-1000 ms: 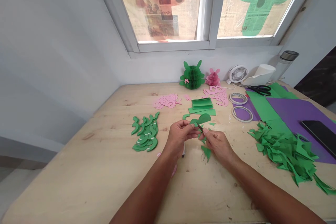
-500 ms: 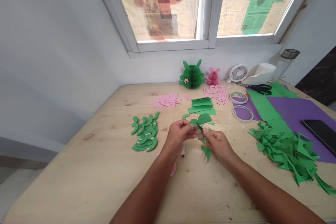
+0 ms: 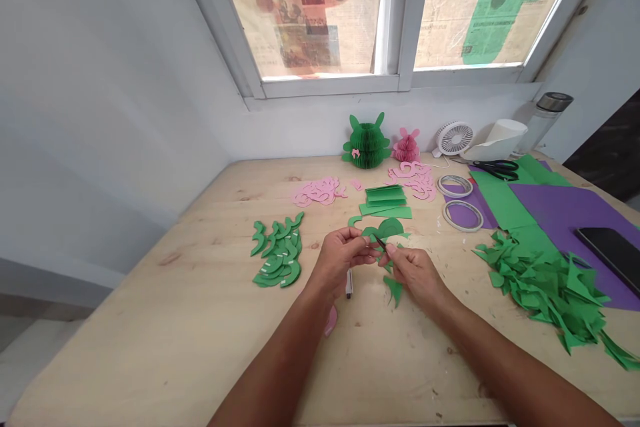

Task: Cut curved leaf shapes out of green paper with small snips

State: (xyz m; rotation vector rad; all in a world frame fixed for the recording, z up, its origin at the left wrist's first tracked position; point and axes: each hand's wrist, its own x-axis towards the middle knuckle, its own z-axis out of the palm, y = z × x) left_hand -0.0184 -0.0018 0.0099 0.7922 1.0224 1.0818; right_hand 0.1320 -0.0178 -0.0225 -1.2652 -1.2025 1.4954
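My left hand [image 3: 345, 253] pinches a small green paper piece [image 3: 369, 231] between thumb and fingers near the middle of the table. Close against it, my right hand [image 3: 413, 272] grips a small dark pointed tool [image 3: 381, 243]; the fingers hide most of it, so its exact kind cannot be told. The tool's tip points up and left, at the green paper. Just beyond the hands lies a rounded green paper shape [image 3: 391, 227]. A green scrap [image 3: 393, 289] rests below the right hand, and a pink paper piece [image 3: 331, 321] is partly covered by the left forearm.
Green curved cutouts [image 3: 280, 253] lie at left, pink cutouts [image 3: 320, 192] behind. A green paper figure [image 3: 367, 147] stands by the wall. To the right are tape rolls [image 3: 463, 204], black scissors [image 3: 497, 169], a heap of green scraps [image 3: 545, 287] and a phone [image 3: 611, 257].
Both hands keep nearly the same place and grip. A thin green sliver beside the rounded paper shape, just beyond the right hand, looks slightly different now.
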